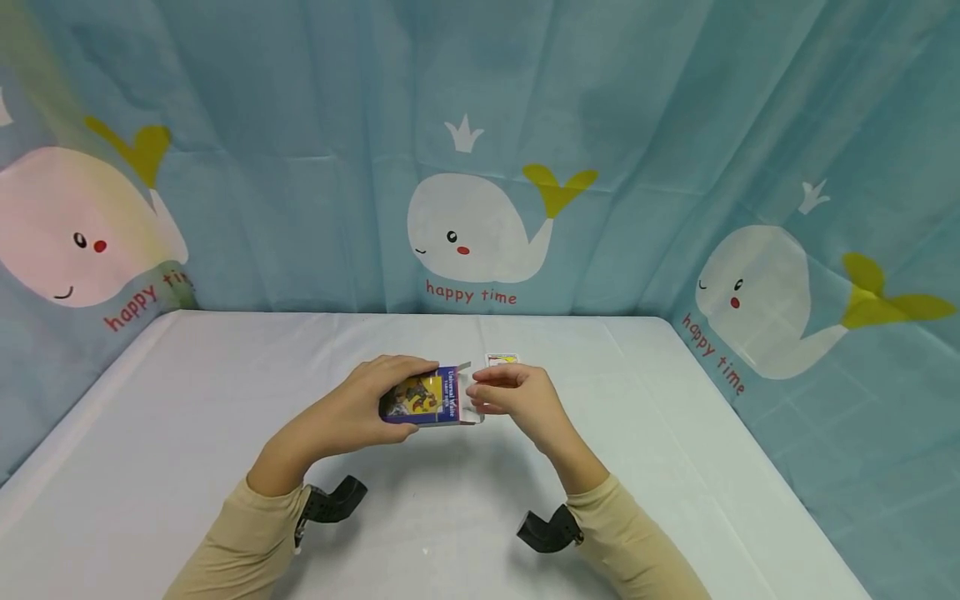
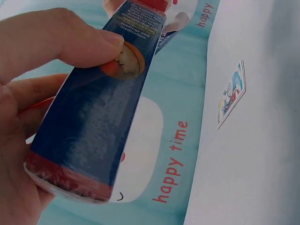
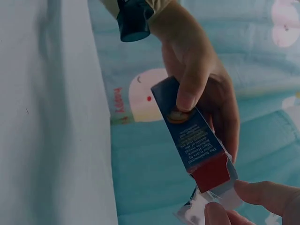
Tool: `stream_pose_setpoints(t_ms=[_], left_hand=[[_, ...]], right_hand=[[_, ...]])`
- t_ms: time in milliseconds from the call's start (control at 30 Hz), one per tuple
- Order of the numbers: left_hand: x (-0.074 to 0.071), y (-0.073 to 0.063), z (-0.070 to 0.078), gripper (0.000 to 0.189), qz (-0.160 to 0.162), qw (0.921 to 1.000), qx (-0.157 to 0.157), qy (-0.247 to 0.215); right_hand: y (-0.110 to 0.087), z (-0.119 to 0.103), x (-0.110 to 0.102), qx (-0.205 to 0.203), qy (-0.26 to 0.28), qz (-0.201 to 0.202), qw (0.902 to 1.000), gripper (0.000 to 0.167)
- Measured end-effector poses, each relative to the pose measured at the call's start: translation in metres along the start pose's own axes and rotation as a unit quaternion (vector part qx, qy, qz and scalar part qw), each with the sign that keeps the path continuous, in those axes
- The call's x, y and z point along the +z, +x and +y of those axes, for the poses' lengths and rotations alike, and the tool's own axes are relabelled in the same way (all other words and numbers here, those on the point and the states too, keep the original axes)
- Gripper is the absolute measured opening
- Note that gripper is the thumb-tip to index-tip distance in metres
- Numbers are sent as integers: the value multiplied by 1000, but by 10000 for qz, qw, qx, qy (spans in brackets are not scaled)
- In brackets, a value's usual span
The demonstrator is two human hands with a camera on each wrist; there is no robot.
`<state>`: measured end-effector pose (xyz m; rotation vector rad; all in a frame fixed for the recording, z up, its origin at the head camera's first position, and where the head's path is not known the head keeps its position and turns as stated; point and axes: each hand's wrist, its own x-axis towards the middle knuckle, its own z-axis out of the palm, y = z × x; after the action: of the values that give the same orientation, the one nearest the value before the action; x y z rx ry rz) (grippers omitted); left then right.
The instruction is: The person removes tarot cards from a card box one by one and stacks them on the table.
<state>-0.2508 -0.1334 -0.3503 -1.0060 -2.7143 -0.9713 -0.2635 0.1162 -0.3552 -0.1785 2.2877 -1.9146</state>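
My left hand (image 1: 358,404) grips a blue tarot card box (image 1: 420,398) above the table, fingers along its far edge and thumb on its near side. The box has a yellow picture panel and white lettering. Its right end is open, with flaps sticking out. There my right hand (image 1: 527,402) pinches a white end flap (image 3: 229,196) between thumb and fingers. In the left wrist view, the left thumb presses a round moon picture on the narrow side of the box (image 2: 93,126). The inside of the box is hidden.
Beyond the right hand, a small stack of picture cards (image 2: 232,93) lies on the white-covered table (image 1: 675,500). A blue whale-print curtain (image 1: 300,167) hangs behind the table and along its sides. Black camera mounts (image 1: 551,531) project inward from both wrists.
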Motion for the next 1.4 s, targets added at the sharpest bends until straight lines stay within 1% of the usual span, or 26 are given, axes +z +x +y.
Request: stream_pose_setpoints(t_ms=[167,400,533,767,967,1133,1400], left_hand=[[1,0,1,71,4,10000,57,-15],[1,0,3,72,47,9999,135,-71],[1,0,4,72,62,9998,202,-59],[2,0,6,72,87,9996,276,-56],[1,-1,7,72,84,9996,256,-23],[1,-2,8,72,71,9997,224,-19],[-2,-2,8,72,78,9998,201,-16]], right_hand=[[3,0,5,14,81,23,10000,28],[4,2,8,14,25,82,10000,22],[7,5,10,-70,-53,140,9999,21],[8,5,12,-66,-106,189,9997,19],[9,4,11,-63,-21,60,10000,19],[10,4,9,25,56,-56,10000,20],[11,4,-2,150,-12,-123,9998,21]])
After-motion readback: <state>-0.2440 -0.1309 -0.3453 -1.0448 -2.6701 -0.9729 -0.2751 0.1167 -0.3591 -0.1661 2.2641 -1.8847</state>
